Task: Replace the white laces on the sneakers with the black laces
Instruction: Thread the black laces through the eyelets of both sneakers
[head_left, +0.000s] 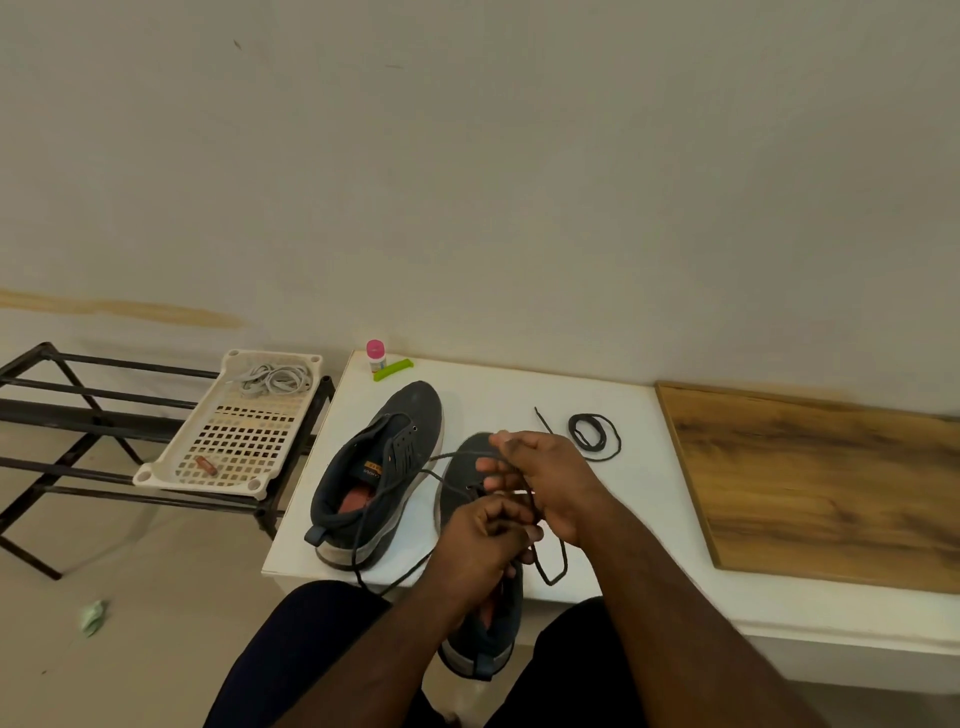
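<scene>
Sneakers (376, 475) on white table (649, 499)

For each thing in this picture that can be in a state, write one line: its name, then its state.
Left sneaker: lying on the table, black lace partly threaded.
Right sneaker: being laced, mostly hidden by hands.
Left hand: pinching the black lace.
Right hand: gripping the same lace.
Spare black lace: coiled, unused.
White laces: removed, heaped in the tray.

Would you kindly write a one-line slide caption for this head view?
Both hands, left and right, thread a black lace into the near sneaker; removed white laces lie in a tray.
</scene>
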